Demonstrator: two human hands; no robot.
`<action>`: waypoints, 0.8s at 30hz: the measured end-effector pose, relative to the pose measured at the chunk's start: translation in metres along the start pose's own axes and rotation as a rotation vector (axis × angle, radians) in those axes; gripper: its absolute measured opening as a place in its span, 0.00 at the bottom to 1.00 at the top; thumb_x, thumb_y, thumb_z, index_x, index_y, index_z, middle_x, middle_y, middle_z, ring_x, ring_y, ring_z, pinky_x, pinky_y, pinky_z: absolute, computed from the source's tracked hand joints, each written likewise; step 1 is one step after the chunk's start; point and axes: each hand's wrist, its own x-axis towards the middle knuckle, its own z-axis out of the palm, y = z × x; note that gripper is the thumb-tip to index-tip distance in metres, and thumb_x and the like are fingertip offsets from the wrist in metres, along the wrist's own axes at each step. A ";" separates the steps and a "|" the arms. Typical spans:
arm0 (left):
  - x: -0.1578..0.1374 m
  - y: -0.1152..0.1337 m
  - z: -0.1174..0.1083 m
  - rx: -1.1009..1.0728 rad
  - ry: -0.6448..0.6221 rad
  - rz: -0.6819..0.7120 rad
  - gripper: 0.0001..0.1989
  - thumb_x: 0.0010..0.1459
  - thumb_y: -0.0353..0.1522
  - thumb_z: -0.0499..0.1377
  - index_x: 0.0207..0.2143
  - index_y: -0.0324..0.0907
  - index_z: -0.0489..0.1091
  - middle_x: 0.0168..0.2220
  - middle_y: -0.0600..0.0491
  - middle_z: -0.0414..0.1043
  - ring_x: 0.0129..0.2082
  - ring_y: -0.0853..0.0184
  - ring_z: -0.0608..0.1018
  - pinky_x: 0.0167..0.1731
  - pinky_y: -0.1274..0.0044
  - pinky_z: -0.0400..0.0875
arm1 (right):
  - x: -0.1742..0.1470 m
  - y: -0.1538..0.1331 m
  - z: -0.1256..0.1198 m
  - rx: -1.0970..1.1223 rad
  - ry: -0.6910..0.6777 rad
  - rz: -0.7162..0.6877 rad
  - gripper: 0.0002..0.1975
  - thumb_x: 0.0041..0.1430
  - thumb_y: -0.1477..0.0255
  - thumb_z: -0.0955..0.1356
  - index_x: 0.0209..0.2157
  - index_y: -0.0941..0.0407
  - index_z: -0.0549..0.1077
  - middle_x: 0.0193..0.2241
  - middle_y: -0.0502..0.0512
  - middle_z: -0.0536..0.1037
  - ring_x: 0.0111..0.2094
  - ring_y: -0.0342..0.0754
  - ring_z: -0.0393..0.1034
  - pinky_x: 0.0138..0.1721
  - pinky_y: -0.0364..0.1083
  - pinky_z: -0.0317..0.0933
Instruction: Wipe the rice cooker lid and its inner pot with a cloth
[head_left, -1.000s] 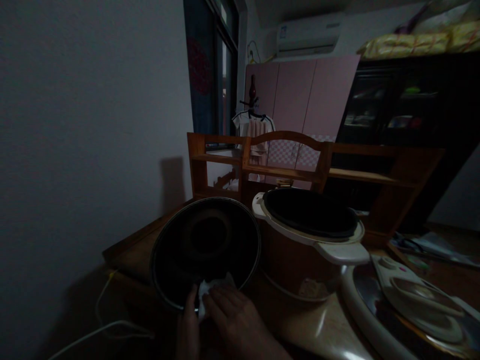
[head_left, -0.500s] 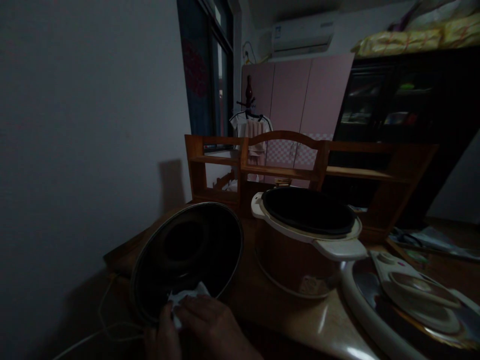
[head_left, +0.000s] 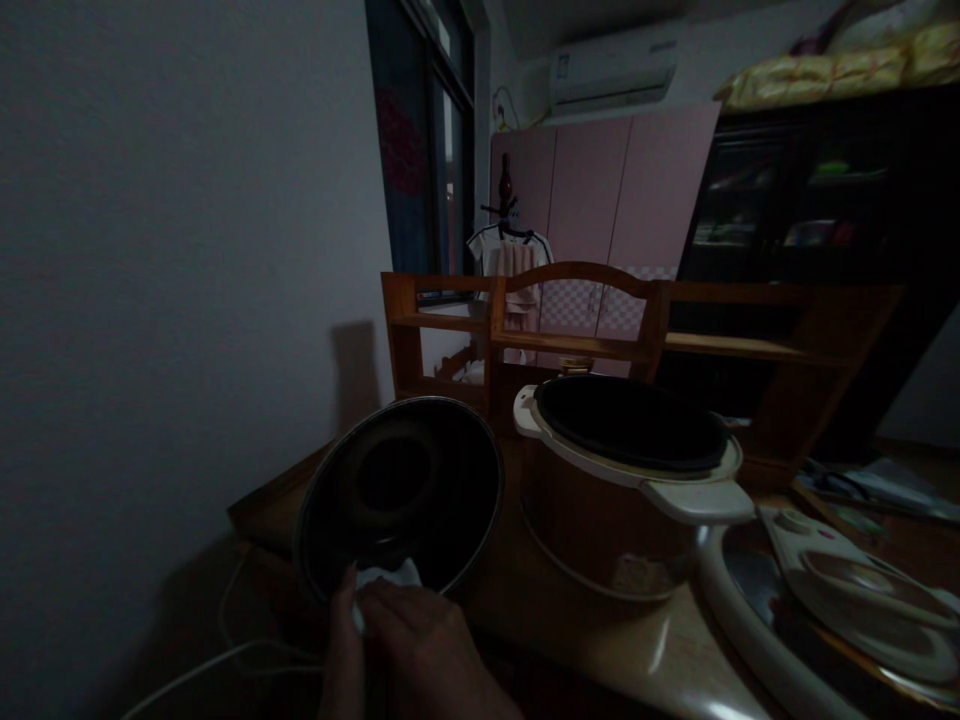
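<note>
A dark cooker inner pot (head_left: pixel 457 500) leans tilted at the table's near edge, its open mouth facing me. My left hand (head_left: pixel 345 640) is closed at the pot's near rim, thumb pointing up; its other fingers are mostly hidden. Beside it, my right hand (head_left: pixel 427 640) presses a crumpled pale cloth (head_left: pixel 394 574) against the inside of the pot near that rim. To the right stands the cooker body (head_left: pixel 592 520), brown with white handles and a black opening. A cooker lid (head_left: pixel 862 590) lies at the far right.
A wooden shelf rack (head_left: pixel 577 345) runs along the back of the table (head_left: pixel 570 640). The wall (head_left: pixel 187 250) rises close on the left. A white cord (head_left: pixel 202 660) hangs at lower left. Pink cupboards (head_left: pixel 585 200) and a dark cabinet (head_left: pixel 810 210) stand behind.
The view has shifted slightly, so most things sit further right. My right hand and the cloth remain at the near inside of the pot, with the hands now closer together.
</note>
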 end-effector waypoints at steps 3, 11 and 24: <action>-0.011 0.006 0.006 -0.057 -0.070 -0.205 0.19 0.46 0.49 0.60 0.31 0.44 0.68 0.26 0.56 0.70 0.33 0.62 0.75 0.40 0.69 0.72 | -0.001 0.000 0.002 -0.002 -0.019 0.011 0.31 0.62 0.75 0.66 0.64 0.53 0.53 0.60 0.53 0.65 0.59 0.46 0.62 0.58 0.43 0.58; -0.038 0.026 0.017 -0.124 -0.023 -0.330 0.20 0.49 0.48 0.60 0.38 0.45 0.69 0.29 0.56 0.73 0.36 0.62 0.77 0.39 0.71 0.72 | -0.001 -0.007 -0.016 0.033 -0.067 0.056 0.27 0.64 0.76 0.65 0.62 0.53 0.56 0.59 0.51 0.67 0.57 0.43 0.63 0.58 0.40 0.57; -0.045 0.032 0.023 -0.043 0.088 -0.138 0.19 0.51 0.44 0.57 0.41 0.42 0.71 0.30 0.53 0.75 0.41 0.59 0.77 0.44 0.68 0.72 | -0.007 0.008 -0.035 -0.091 -0.154 0.052 0.17 0.61 0.76 0.65 0.51 0.56 0.64 0.47 0.53 0.75 0.45 0.46 0.71 0.48 0.42 0.63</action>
